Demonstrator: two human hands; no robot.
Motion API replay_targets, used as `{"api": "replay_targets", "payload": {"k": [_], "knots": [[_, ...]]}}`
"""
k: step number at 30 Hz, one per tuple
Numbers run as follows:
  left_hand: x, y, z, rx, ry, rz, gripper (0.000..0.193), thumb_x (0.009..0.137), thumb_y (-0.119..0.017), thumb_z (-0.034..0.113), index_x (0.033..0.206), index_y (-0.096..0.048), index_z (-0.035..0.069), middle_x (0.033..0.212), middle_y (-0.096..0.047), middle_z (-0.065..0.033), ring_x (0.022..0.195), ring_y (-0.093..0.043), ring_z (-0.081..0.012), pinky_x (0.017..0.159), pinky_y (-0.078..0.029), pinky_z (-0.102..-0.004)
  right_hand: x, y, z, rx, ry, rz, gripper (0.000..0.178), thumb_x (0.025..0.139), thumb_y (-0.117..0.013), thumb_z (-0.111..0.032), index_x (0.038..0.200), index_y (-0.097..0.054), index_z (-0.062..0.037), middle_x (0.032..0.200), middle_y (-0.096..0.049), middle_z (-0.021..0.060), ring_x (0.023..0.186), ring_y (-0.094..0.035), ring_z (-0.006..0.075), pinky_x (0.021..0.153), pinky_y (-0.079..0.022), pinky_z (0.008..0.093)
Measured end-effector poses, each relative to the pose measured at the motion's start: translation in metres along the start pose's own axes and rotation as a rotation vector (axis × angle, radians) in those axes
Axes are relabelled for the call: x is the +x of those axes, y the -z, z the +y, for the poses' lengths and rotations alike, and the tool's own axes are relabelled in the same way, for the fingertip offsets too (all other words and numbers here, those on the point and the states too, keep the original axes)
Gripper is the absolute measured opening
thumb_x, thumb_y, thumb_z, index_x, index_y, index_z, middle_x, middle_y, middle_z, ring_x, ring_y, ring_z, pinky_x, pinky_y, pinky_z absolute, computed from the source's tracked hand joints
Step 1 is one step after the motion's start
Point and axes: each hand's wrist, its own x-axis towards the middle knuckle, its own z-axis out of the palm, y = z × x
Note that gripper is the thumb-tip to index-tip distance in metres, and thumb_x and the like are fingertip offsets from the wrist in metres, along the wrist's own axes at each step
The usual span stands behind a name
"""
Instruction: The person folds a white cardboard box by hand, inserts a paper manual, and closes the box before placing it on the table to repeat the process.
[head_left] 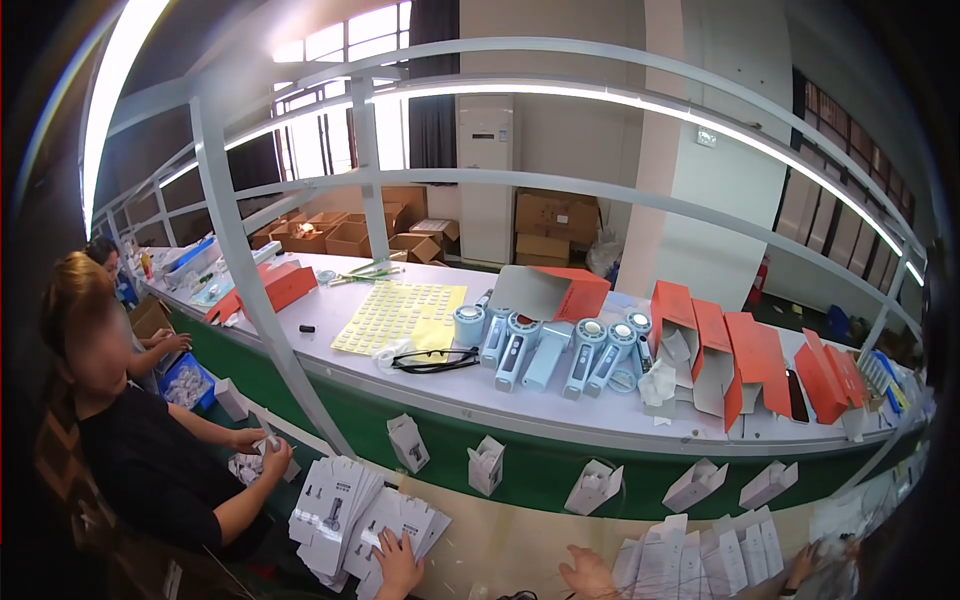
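My left hand [398,566] lies with spread fingers on a stack of flat, folded white cartons [368,520] printed with pictures of a handheld appliance. My right hand [588,574] hovers over the tan work surface [490,545] with its fingers apart, holding nothing I can see. Just right of it stands a tight group of white boxes [690,555]. Beyond my hands several open white boxes are spaced out in a row, among them one box [486,466] with something pale inside and another box [595,487] filled likewise.
To my left a co-worker [150,440] handles a small pale item beside a blue bin [188,385]. A long bench [420,395] ahead carries light-blue handheld devices [550,355], orange-red boxes [755,365], black glasses [435,360] and a yellow sticker sheet [400,315]. A white frame post [250,270] rises left.
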Motion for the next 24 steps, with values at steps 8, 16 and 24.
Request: {"api": "replay_targets", "payload": {"k": [8,16,24], "knots": [[0.027,0.037,0.009,-0.008,-0.045,-0.01,0.094,0.062,-0.076,0.049,0.133,-0.036,0.001,0.141,-0.017,-0.0377,0.134,-0.012,-0.0534,0.097,-0.017,-0.0723,0.048,-0.045,-0.078,0.446,0.263,-0.583,0.048,0.086,-0.061,-0.031,0.124,-0.054,-0.0028,0.108,-0.063,0.0178,0.099,-0.062,0.0288,0.087,-0.049,0.0355],[0.044,0.053,-0.011,-0.229,0.225,-0.17,0.118,0.048,-0.083,0.056,0.139,-0.026,0.006,0.139,-0.013,-0.0408,0.133,-0.013,-0.053,0.098,-0.016,-0.0704,0.075,-0.089,-0.087,0.642,0.251,-0.72,0.038,0.087,-0.061,-0.018,0.121,-0.056,-0.0012,0.099,-0.065,0.0096,0.091,-0.061,0.016,0.083,-0.049,0.0273],[0.035,0.107,0.028,-0.182,-0.017,-0.038,0.117,0.046,-0.084,0.052,0.139,-0.028,0.011,0.134,-0.023,-0.0351,0.127,-0.02,-0.053,0.1,-0.018,-0.0634,0.082,-0.081,-0.102,1.01,-0.046,-0.359,0.033,0.088,-0.062,-0.015,0.117,-0.058,0.0004,0.1,-0.065,0.0085,0.09,-0.061,0.0149,0.077,-0.049,0.0271]]}}
